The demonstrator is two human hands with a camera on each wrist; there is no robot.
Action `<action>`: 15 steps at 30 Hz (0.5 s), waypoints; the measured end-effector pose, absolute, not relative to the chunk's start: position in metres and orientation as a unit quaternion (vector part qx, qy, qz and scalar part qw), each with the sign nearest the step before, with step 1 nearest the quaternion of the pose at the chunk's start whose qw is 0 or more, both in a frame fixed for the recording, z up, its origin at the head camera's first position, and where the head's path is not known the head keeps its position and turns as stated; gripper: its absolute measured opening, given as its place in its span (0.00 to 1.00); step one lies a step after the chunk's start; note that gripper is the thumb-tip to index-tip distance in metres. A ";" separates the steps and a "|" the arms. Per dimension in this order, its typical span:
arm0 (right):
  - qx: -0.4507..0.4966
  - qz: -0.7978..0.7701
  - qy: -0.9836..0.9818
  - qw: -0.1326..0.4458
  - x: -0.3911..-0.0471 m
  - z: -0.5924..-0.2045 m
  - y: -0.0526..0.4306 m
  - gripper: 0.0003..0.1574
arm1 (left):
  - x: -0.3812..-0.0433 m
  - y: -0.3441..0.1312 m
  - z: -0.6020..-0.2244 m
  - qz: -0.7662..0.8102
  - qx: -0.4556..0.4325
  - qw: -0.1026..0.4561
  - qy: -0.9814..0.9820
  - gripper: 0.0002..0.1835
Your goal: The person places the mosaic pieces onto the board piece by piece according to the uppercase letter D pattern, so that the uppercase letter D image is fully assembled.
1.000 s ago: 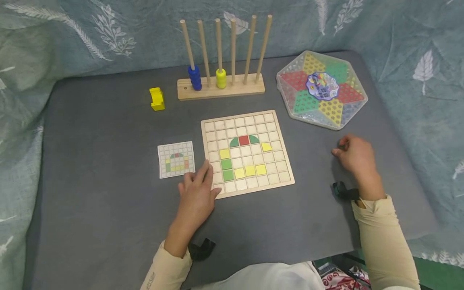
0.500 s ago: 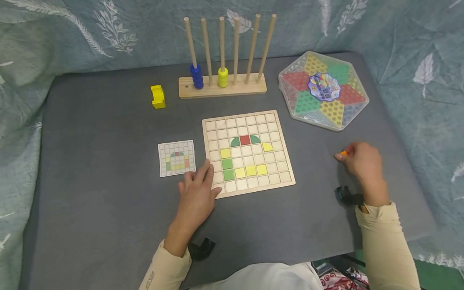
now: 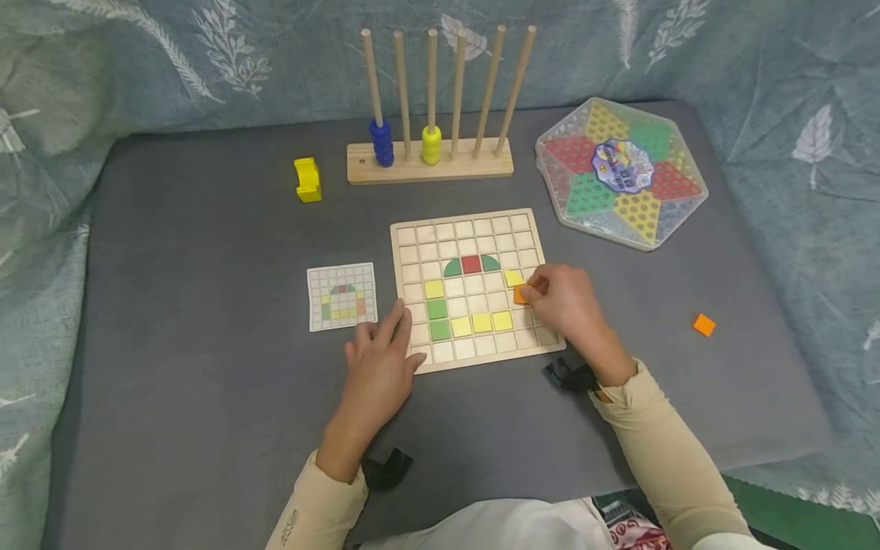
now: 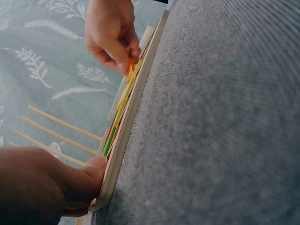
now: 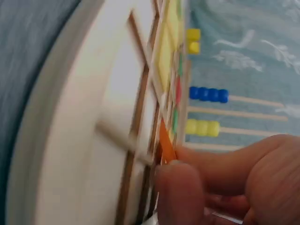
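A square wooden grid board [image 3: 412, 233] lies mid-table with several coloured tiles in its cells. My right hand [image 3: 567, 302] pinches a square orange tile [image 3: 520, 294] between thumb and fingers, low over the board's right part, just below a yellow tile with a rounded corner [image 3: 512, 278]. In the right wrist view the orange tile [image 5: 166, 143] is tilted on edge close to the grid ridges. My left hand [image 3: 378, 367] rests at the board's lower left edge, fingers extended along the side and thumb on the corner. A printed pattern card [image 3: 342, 296] lies left of the board.
A second orange tile [image 3: 704, 325] lies on the table at the right. Behind the board stand a pegged wooden rack [image 3: 429, 172] with blue and yellow beads and a hexagonal Chinese checkers box [image 3: 622, 172]. A yellow arched block [image 3: 308, 180] sits at the back left.
My right hand has picked up an orange tile from the table at the right and carried it left to the board, uncovering another orange tile. My left hand stays at the board.
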State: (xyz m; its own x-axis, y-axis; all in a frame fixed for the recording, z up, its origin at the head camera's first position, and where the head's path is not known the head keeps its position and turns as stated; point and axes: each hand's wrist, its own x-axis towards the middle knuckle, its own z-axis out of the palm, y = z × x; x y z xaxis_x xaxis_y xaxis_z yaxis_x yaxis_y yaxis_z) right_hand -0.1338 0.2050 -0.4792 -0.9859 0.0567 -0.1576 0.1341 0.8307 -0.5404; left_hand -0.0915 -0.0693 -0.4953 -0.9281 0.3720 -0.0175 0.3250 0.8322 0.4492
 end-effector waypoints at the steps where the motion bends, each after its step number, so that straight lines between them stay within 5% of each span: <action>1: 0.043 -0.267 0.961 0.058 -0.134 -0.480 0.205 0.08 | -0.091 -0.069 -0.495 0.227 0.182 0.051 0.956 0.34; 15: -0.155 -0.202 0.967 0.019 -0.144 -0.486 0.209 0.11 | -0.092 -0.068 -0.493 0.223 0.184 0.056 0.956 0.33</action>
State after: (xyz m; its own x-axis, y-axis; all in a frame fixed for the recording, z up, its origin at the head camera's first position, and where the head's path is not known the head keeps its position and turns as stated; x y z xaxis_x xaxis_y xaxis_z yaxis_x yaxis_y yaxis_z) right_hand -0.1438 0.2090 -0.4861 -0.9514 -0.3069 0.0258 -0.2916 0.8707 -0.3961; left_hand -0.0920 -0.0685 -0.4932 -0.9262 0.3763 -0.0245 0.3266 0.8330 0.4467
